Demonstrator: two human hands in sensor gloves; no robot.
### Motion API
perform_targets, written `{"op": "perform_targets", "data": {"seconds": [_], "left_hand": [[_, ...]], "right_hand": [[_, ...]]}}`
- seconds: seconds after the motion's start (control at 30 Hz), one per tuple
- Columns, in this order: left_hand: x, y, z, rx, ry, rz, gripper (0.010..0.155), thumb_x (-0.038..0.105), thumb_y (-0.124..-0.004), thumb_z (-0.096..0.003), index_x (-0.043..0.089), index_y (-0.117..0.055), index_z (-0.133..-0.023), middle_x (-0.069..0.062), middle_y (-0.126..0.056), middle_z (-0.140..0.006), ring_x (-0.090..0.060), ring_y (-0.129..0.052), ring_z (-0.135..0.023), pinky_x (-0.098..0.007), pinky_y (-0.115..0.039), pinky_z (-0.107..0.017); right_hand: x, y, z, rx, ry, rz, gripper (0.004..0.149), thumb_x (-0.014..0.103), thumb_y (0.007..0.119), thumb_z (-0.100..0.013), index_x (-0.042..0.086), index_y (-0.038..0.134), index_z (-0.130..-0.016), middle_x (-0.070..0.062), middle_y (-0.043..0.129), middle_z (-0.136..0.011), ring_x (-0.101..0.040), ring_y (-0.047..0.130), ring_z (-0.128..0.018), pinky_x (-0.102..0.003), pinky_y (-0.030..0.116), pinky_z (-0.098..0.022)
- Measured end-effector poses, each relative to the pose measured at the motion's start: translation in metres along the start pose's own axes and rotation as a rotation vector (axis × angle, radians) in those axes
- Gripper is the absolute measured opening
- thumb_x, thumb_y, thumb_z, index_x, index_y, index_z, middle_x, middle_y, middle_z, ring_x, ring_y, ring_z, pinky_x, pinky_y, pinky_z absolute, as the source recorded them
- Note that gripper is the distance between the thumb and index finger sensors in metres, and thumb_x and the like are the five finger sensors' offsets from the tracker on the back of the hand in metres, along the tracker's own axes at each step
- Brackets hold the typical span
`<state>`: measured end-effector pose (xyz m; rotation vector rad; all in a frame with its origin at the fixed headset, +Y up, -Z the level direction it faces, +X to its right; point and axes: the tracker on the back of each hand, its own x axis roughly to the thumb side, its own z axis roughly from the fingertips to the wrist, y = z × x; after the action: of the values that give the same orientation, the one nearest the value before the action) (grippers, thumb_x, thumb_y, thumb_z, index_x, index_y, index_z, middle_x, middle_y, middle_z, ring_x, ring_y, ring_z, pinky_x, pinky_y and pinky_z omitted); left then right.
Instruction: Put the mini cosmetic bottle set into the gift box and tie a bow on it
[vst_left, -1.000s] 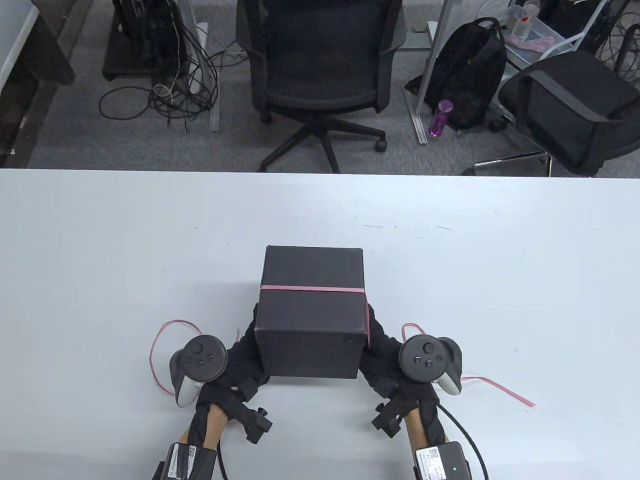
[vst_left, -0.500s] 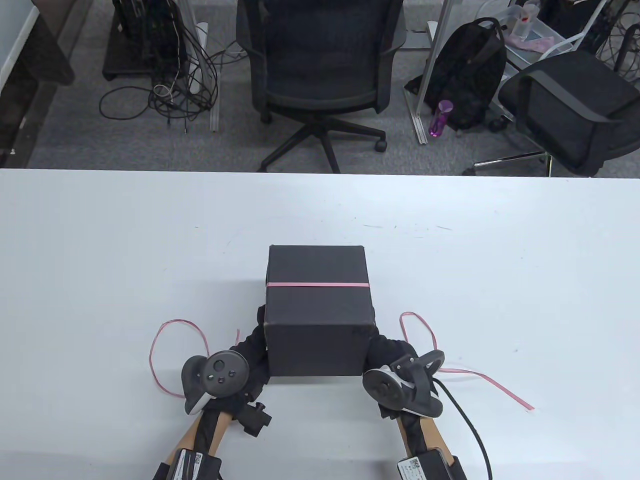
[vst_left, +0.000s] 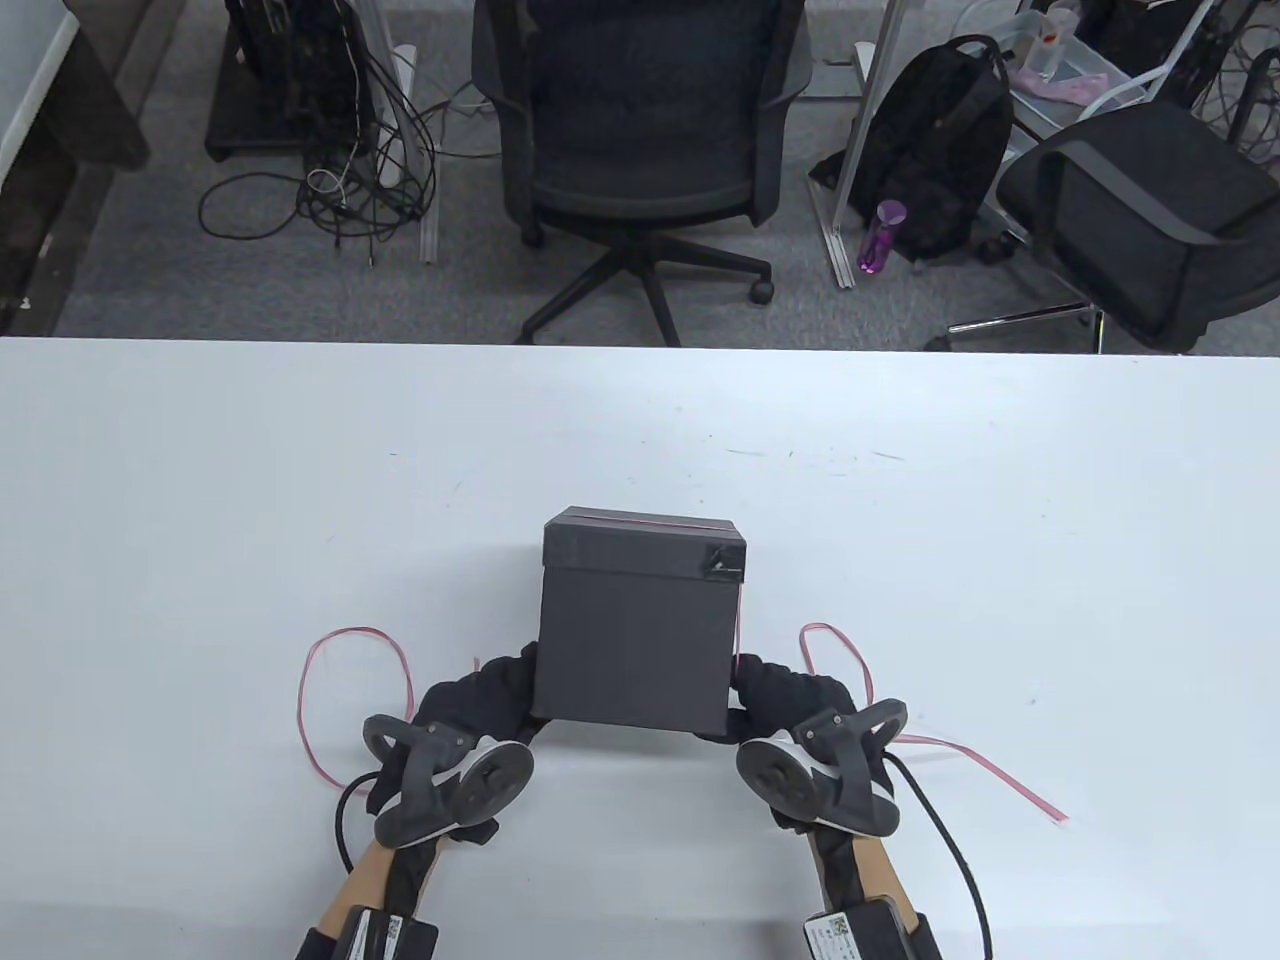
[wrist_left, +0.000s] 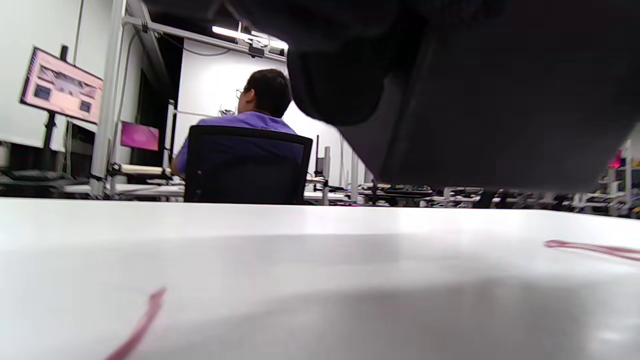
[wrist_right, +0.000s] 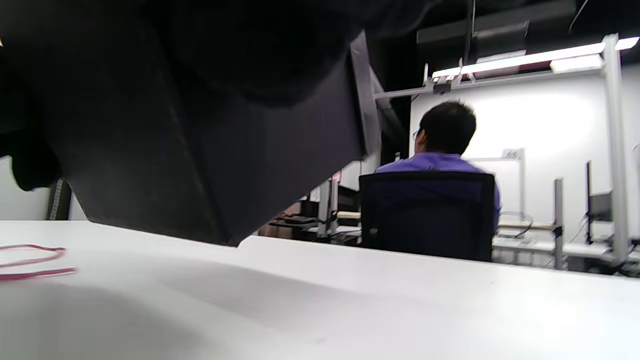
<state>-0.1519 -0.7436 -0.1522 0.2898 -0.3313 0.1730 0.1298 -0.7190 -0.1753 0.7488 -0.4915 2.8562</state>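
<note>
Left hand: your left hand presses against the gift box's lower left side, fingers laid along it; whether they curl under is hidden.
Right hand: your right hand presses the opposite lower side, mirroring it; finger curl can't be made out here either.
Gift box: the black gift box sits clamped between your two palms, tipped so its lid end faces away from you. In the wrist views its near edge hangs clear of the table.
Ribbon: the pink ribbon crosses the far top of the box, between your hands; one loop lies just outside your left hand, and a loop with a long tail lies outside your right.
Bottle set: not visible; the lid is on.
</note>
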Motion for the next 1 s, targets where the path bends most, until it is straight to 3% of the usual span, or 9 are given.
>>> {"op": "perform_targets", "data": {"seconds": [0.13,0.3,0.47,0.57,0.8,1.0], "left_hand": [[-0.004,0.013,0.000,0.080,-0.007,0.158,0.053,0.052,-0.059,-0.0507,0.017,-0.082,-0.083,0.005,-0.096,-0.064,-0.003,-0.091,-0.018,-0.024,-0.086,-0.019],[-0.002,0.030,0.000,0.167,0.047,0.416,0.051,0.053,-0.062,-0.0536,0.013,-0.084,-0.076,0.004,-0.094,-0.054,-0.001,-0.091,-0.016,-0.023,-0.087,-0.018],[0.000,0.038,0.000,0.155,0.174,0.652,0.051,0.053,-0.065,-0.0573,0.010,-0.087,-0.072,0.003,-0.095,-0.049,-0.001,-0.091,-0.014,-0.023,-0.087,-0.016],[0.001,0.038,0.000,0.076,0.259,0.709,0.051,0.052,-0.065,-0.0591,0.008,-0.088,-0.071,0.001,-0.095,-0.048,-0.001,-0.091,-0.013,-0.023,-0.087,-0.015],[-0.003,0.029,-0.001,-0.100,0.410,0.783,0.051,0.050,-0.066,-0.0604,0.005,-0.090,-0.069,0.000,-0.096,-0.043,0.001,-0.090,-0.009,-0.023,-0.087,-0.011],[-0.004,0.020,-0.002,-0.157,0.428,0.780,0.051,0.049,-0.066,-0.0605,0.005,-0.089,-0.068,0.000,-0.096,-0.042,0.001,-0.089,-0.008,-0.023,-0.087,-0.010]], "right_hand": [[-0.008,-0.008,0.000,-0.051,0.015,-0.199,0.067,0.055,0.051,-0.040,0.005,0.087,-0.066,-0.002,0.094,-0.032,-0.008,0.084,-0.008,-0.027,0.081,-0.005],[-0.016,-0.020,0.003,-0.174,0.056,-0.357,0.058,0.047,0.053,-0.053,0.002,0.089,-0.062,-0.003,0.094,-0.029,-0.007,0.084,-0.006,-0.027,0.082,-0.006],[-0.019,-0.029,0.004,-0.243,0.154,-0.497,0.054,0.046,0.061,-0.057,0.000,0.090,-0.058,-0.003,0.094,-0.028,-0.007,0.085,-0.006,-0.027,0.083,-0.007],[-0.020,-0.029,0.004,-0.220,0.240,-0.552,0.053,0.046,0.064,-0.057,0.000,0.091,-0.056,-0.003,0.093,-0.025,-0.006,0.084,-0.004,-0.026,0.082,-0.005],[-0.020,-0.022,0.002,0.005,0.389,-0.697,0.052,0.040,0.065,-0.062,-0.006,0.089,-0.056,-0.005,0.091,-0.025,-0.005,0.082,-0.004,-0.025,0.081,-0.003],[-0.021,-0.015,0.002,0.134,0.449,-0.701,0.052,0.038,0.064,-0.063,-0.008,0.088,-0.058,-0.005,0.090,-0.026,-0.005,0.082,-0.005,-0.025,0.081,-0.003]]}}
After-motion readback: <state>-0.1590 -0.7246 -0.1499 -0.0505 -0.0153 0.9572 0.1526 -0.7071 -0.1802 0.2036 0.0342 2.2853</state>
